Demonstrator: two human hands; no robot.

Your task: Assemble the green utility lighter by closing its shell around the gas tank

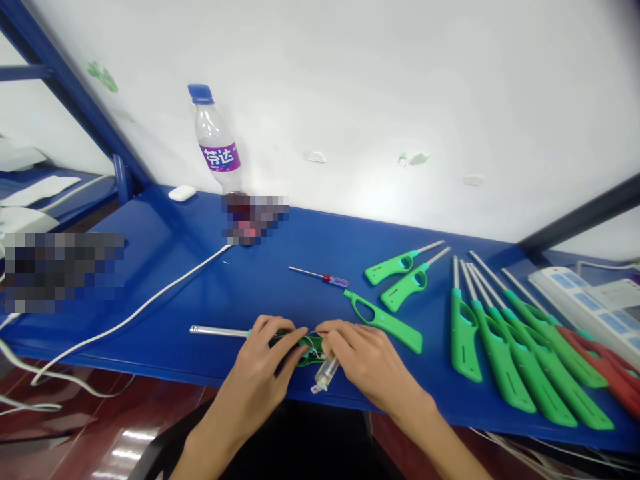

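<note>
Near the table's front edge lies an opened green lighter body (311,355), its metal tube (220,331) pointing left. My left hand (265,357) is closed around the body, with thumb and fingers near its middle. My right hand (363,357) is closed on a clear fuel tank (327,373), which slants down from the fingers at the right end of the body. A thin white wire runs between the fingertips of both hands. Behind my right hand rests a loose green shell half (390,323). The fingertips partly hide the inside of the body.
Beyond the hands lies a screwdriver (335,280). Two green lighters (393,268) are behind it, and several green and red ones (517,360) line the right side. A bottle (219,150) stands by the wall. A white cable (145,310) crosses the left of the blue table (170,233).
</note>
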